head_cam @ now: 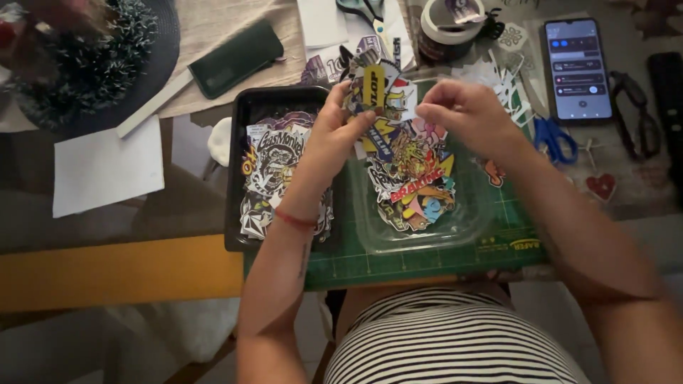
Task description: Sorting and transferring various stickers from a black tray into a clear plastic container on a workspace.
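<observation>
Stickers [380, 89], thin, light and floppy, were pinched at their edges between the left hand [340, 131] and right hand [459, 110], above a clear tray [469, 220].

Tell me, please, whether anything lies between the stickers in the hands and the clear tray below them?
Nothing visible does: both hands, left hand and right hand, hold the stickers directly above the clear tray, which holds only more stickers.

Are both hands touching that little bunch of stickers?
Touching. The head view shows the left hand and right hand pinching the sticker bunch from either side, fingertips on its edges.
</observation>
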